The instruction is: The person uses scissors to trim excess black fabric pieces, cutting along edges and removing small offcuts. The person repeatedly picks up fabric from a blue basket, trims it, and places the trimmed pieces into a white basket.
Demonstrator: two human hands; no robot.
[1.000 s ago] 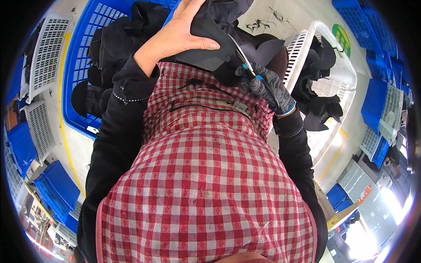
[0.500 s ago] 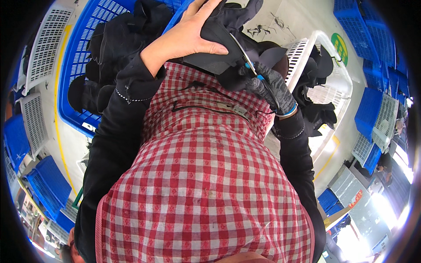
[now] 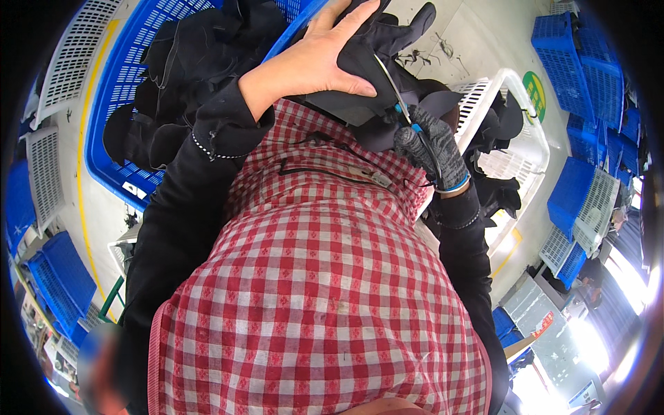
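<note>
Black piece (image 3: pixel 363 62) — under left grip (image 3: pixel 308 66), spread apart | right grip (image 3: pixel 432 145) — clamped on scissors (image 3: pixel 404 107)

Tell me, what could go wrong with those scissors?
The left hand is bare, and its thumb lies near the scissors in the gloved right hand, so a slip might nick it. The black pieces near the scissors are bunched and look much alike, so a cut could perhaps catch a neighbouring layer.
</note>
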